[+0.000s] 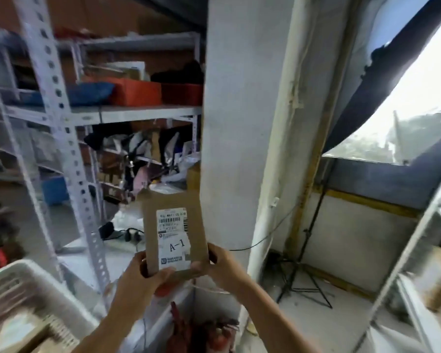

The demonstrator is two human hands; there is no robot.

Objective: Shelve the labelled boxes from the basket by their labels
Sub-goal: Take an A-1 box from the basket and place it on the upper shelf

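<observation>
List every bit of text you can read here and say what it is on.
"A-1": white sticker on the cardboard box, which the left hand and right hand hold up.
Top line of the shipping label: characters visible but too blurred to read.
Barcode, small print and lower logo block: too small to read.
Shelves: no legible text.

We hold the box [175, 231] up front-centre, left hand [140, 278] at its lower-left corner, right hand [220, 263] at lower-right. Basket [18, 273] sits bottom-left, below the box. Shelving rack [87, 115] stands behind & left — bins on its upper shelf. Pillar [239, 123] just behind-right of the box; tripod [303, 276] right of the pillar, window [418, 110] above it.
</observation>
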